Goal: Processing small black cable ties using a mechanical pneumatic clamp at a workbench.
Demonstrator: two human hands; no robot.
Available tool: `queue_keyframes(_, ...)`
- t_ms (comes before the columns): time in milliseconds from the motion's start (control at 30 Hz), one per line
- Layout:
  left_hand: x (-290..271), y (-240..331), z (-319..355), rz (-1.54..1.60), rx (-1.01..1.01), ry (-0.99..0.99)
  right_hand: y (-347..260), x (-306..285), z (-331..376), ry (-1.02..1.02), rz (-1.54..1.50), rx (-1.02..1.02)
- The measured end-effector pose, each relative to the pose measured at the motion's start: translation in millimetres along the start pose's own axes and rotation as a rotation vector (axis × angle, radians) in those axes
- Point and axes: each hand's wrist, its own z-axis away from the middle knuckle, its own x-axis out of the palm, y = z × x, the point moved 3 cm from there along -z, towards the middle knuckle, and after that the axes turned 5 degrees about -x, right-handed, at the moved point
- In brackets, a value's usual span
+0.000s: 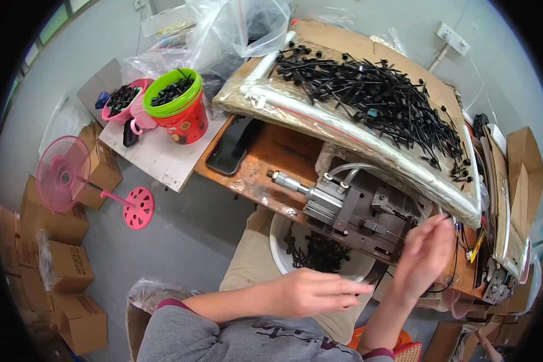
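My left hand (321, 293) is above my lap, beside the white basket, with its fingers stretched out to the right. Nothing can be made out in it. My right hand (427, 258) is raised at the right end of a small metal fixture (368, 220) with a silver cylinder (324, 203). Its fingers are bent and drawn together near the tray's front edge; whatever they hold is too small to name. Below the bench, a white basket (276, 246) holds black parts with thin stems (320, 250). A large pile of similar black parts (368, 99) covers the raised tray.
The tray has a white pipe frame (356, 148). A dark phone (234, 146) lies on the wooden bench (286, 148). Green-rimmed red bucket (186, 123) and pink bucket (119, 102) stand left. A pink fan (64, 174) and cardboard boxes (78, 317) occupy the floor.
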Motion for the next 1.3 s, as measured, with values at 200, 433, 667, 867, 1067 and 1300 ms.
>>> queue_keyframes(200,-54,13,14,-0.097,-0.14,0.171,-31,138,-78,-0.082,0.07,-0.866)
queue_keyframes(433,-87,27,23,-0.282,-0.163,0.336,61,264,-204,-0.381,1.075,-0.695)
queue_keyframes(667,-175,17,32,-0.764,-0.155,0.731,44,176,-107,-0.677,0.981,-0.387)
queue_keyframes(867,-281,-14,-6,-1.001,-0.226,1.012,15,88,-21,-0.727,0.969,-0.124)
queue_keyframes(1067,-302,-44,-36,-0.689,-0.352,0.788,-22,24,-27,-0.507,0.983,-0.008)
queue_keyframes(1300,-134,-4,-102,-0.707,-0.02,0.057,-43,-53,-140,-0.294,1.336,-0.257)
